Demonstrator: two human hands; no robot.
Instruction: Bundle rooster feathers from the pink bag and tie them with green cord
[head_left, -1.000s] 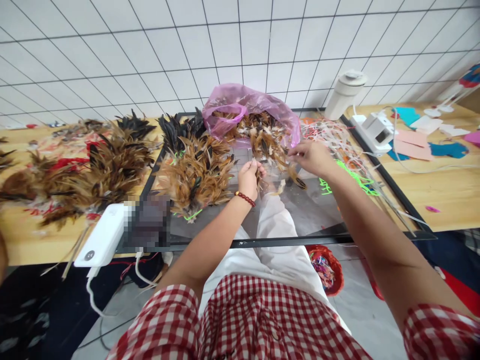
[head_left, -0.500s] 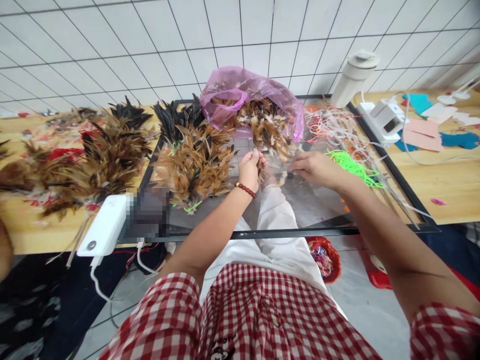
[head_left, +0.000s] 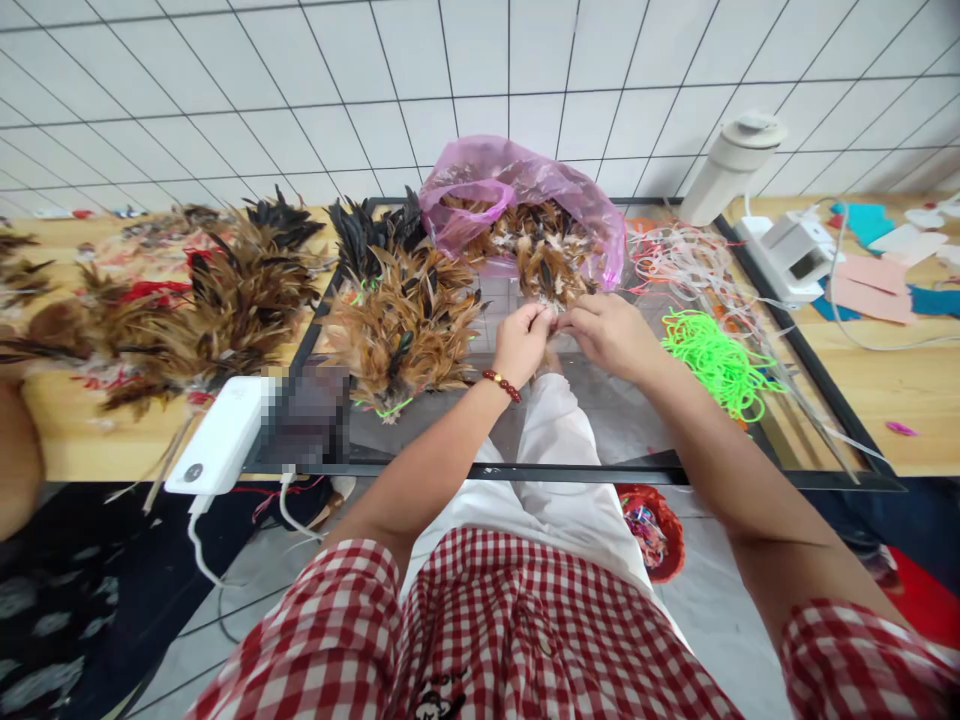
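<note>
Feathers (head_left: pixel 553 322) in a small brown tuft sit pinched between both hands over the glass tabletop (head_left: pixel 615 420), just in front of the mouth of the pink plastic bag (head_left: pixel 517 185). The left hand (head_left: pixel 520 343) has its fingers (head_left: pixel 534 318) curled in tight around the tuft's left side, and the right hand (head_left: pixel 611 335) meets it from the right, its fingertips closed on the same tuft, so the two hands touch at the thumbs. How many feathers the tuft holds is too small to tell. A red bead bracelet (head_left: pixel 501 384) circles the left wrist.

The bag lies open toward the person, spilling loose brown and white feathers onto the glass just beyond the hands. To the left of the hands lies a heap of brown feather bundles (head_left: pixel 405 325), some tied with green cord, with black feathers behind it. Farther left, on the wooden tabletop (head_left: pixel 67 440), more brown bundles (head_left: pixel 225 310) are spread out, and a white power bank (head_left: pixel 221 435) lies at the near edge with a cable hanging down. Right of the hands lies a tangle of neon green cord (head_left: pixel 716 355), with pale strips behind it. A white bottle (head_left: pixel 731 165) stands at the far right corner of the glass.
</note>
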